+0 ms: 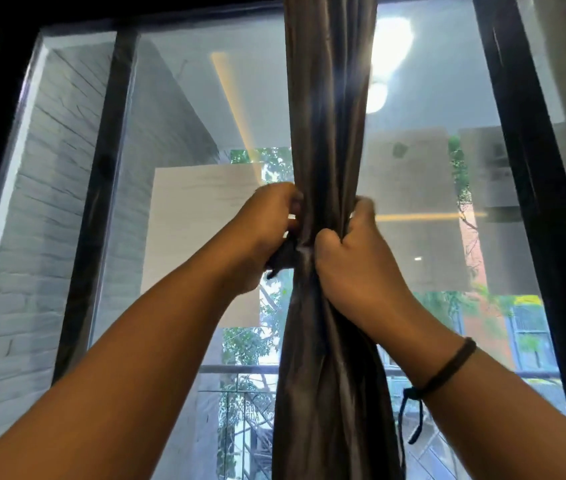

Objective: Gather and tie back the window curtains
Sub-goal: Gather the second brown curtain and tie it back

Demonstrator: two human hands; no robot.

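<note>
While the right hand (354, 261) clenched the gathered curtain (330, 133), its fingers (326, 242) curled round the folds, the left hand (267, 230) pinched a dark tie (283, 254) just beside them (knotting stage, seemingly); next, cinching it.

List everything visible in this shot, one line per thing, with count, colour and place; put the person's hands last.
curtain: one, dark brown, gathered into a bunch hanging down the middle of the window
tie-back: one, dark, a strip showing under the left hand beside the bunch; whether it is knotted cannot be told
window frame: one, black, bars at left and right of the glass
brick wall: one, pale grey, outside at left
trees: several, green, outside behind the glass
railing: one, dark, low outside
wristband: one, dark, on the right wrist
left hand: one, gripping the bunch's left side
right hand: one, gripping the bunch's right side
</note>
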